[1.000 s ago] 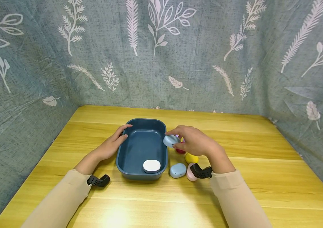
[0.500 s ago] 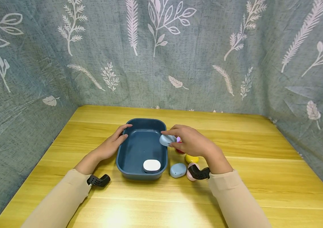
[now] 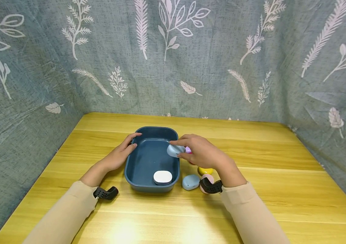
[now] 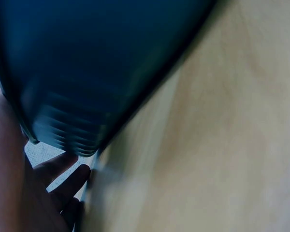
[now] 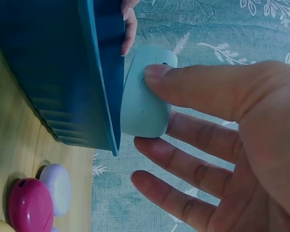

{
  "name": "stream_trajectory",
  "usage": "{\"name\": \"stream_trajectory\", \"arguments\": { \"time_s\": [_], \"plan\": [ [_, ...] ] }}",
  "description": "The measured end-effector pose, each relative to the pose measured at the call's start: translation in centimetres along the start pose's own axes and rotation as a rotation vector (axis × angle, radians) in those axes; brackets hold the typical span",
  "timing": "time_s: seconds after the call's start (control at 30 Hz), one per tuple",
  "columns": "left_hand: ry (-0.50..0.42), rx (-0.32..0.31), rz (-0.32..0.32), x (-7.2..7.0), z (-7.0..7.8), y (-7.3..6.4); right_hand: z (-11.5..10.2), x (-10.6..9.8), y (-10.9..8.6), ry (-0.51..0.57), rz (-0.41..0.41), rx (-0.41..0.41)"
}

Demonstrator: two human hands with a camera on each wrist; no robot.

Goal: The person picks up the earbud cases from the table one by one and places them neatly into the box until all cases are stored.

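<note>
A dark blue plastic bin [image 3: 146, 157] stands on the table. My left hand [image 3: 119, 156] holds its left side, thumb and index finger over the rim; in the left wrist view, other fingers [image 4: 70, 186] lie outside the wall. My right hand [image 3: 203, 152] pinches a light blue earbud case [image 5: 144, 99], thumb on one face and fingers behind. It hangs over the bin's right rim, overlapping the inside in the head view. A white oval case [image 3: 162, 177] sits inside the bin, at the near right corner.
Right of the bin lie another light blue case [image 3: 190, 182], a pink one [image 3: 208, 177] partly behind the wrist camera, and a yellow one [image 3: 205, 171]. Magenta [image 5: 31, 205] and lilac [image 5: 56, 188] cases lie under the right hand. A patterned curtain [image 3: 173, 84] hangs behind the table.
The right hand has moved left with the light blue case, from beside the bin's right rim to over it. The left hand and bin have stayed put.
</note>
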State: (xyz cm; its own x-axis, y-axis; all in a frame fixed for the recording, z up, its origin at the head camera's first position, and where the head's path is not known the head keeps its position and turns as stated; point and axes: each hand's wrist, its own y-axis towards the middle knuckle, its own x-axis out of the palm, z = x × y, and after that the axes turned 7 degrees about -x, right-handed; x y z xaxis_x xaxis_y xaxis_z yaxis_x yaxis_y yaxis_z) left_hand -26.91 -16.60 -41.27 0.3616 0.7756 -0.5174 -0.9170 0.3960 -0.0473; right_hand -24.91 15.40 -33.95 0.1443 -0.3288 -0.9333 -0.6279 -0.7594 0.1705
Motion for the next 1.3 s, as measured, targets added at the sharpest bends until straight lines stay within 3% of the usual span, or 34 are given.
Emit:
{"name": "stream_trajectory", "arguments": {
  "time_s": [0.43,1.3],
  "plan": [
    [-0.007,0.001,-0.005,0.0,0.0,0.0,-0.4,0.6,0.3,0.0,0.032,-0.046],
    [-0.019,-0.02,-0.012,0.0,0.3,-0.1,-1.1,2.1,1.0,-0.075,0.0,-0.06]
  ]
}}
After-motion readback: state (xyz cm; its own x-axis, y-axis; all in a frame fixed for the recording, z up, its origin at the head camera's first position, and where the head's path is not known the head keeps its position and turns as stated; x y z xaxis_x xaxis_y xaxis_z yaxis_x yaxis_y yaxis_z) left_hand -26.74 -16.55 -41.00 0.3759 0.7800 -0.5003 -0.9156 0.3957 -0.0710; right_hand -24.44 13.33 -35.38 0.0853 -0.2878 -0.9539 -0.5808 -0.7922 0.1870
